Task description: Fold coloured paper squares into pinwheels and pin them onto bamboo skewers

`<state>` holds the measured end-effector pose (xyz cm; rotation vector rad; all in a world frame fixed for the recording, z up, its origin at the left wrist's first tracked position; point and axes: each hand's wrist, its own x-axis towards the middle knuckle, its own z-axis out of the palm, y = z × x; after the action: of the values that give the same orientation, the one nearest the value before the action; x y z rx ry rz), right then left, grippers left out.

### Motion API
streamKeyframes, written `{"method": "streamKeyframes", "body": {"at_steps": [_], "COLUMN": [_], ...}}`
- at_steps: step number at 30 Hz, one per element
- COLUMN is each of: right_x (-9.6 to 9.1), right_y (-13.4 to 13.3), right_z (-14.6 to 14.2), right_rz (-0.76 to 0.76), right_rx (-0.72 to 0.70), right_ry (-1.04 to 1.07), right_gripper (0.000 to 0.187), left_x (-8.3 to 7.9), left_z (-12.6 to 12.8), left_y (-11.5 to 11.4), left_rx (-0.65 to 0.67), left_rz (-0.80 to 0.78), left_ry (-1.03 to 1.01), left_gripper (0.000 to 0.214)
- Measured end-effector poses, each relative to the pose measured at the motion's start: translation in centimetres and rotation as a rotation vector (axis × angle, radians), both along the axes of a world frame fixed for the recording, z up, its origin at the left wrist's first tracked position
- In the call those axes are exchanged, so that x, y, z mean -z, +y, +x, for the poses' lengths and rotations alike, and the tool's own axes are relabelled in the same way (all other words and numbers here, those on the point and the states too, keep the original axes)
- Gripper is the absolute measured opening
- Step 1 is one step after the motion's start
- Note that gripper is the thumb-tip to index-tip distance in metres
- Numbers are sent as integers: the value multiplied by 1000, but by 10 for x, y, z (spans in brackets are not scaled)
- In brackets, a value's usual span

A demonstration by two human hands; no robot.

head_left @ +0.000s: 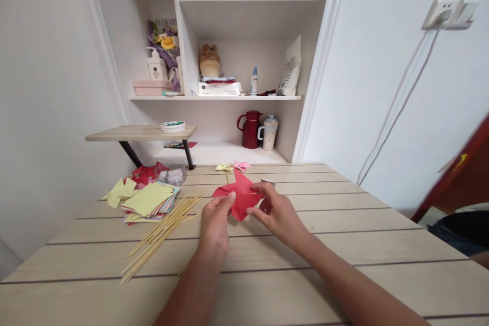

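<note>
Both my hands hold a red folded paper piece (240, 194) just above the wooden table (344, 244). My left hand (214, 223) pinches its left point with thumb and fingers closed. My right hand (275, 212) grips its right side, fingers curled on the paper. A stack of coloured paper sheets (150, 200) lies to the left, with several thin wooden sticks (160, 237) fanned out beside it.
Yellow cut pieces (119, 191), red folded pieces (147, 172) and a small clear box (173, 175) lie at the back left. Small yellow and pink paper shapes (233, 166) sit behind. Shelves hold a red jug (250, 130) and a cup (269, 133). A red chair (462, 173) stands at the right.
</note>
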<state>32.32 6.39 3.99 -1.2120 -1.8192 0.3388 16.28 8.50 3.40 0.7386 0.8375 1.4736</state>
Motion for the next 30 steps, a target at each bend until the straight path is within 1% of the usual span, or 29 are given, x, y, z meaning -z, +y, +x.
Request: {"method": "streamKeyframes", "body": {"at_steps": [2, 4, 7, 9, 12, 14, 15, 18, 22, 26, 30], "right_x": [0, 2, 6, 10, 16, 18, 19, 18, 14, 9, 4], "right_y": [0, 0, -1, -2, -2, -1, 0, 1, 0, -1, -1], "right_z": [3, 4, 1, -3, -7, -8, -7, -6, -7, -9, -9], "right_rz": [108, 236, 376, 415, 412, 407, 409, 416, 375, 325, 251], "right_rx": [-79, -113, -98, -63, 23, 65, 73, 56, 19, 12, 46], "right_ry": [5, -41, -139, -234, -368, -370, -344, -209, -30, 81, 165], "right_gripper": [45, 49, 52, 51, 42, 31, 27, 23, 17, 14, 13], "left_x": [1, 2, 2, 2, 1, 0, 0, -1, -4, -7, -8], "left_z": [-1, -2, -2, -2, -2, -2, -2, 0, 3, 6, 8], "left_y": [2, 3, 4, 5, 4, 4, 3, 1, -3, -6, -7], "left_rx": [-13, -30, -25, -14, -5, 12, 24, 56, 74, 108, 137], "left_rz": [-4, -18, -39, -46, -61, -61, -57, -36, -12, 4, 28], "left_ry": [-26, -57, -101, -131, -161, -158, -152, -124, -106, -98, -50], "left_gripper": [31, 32, 34, 33, 33, 34, 35, 36, 36, 34, 34]}}
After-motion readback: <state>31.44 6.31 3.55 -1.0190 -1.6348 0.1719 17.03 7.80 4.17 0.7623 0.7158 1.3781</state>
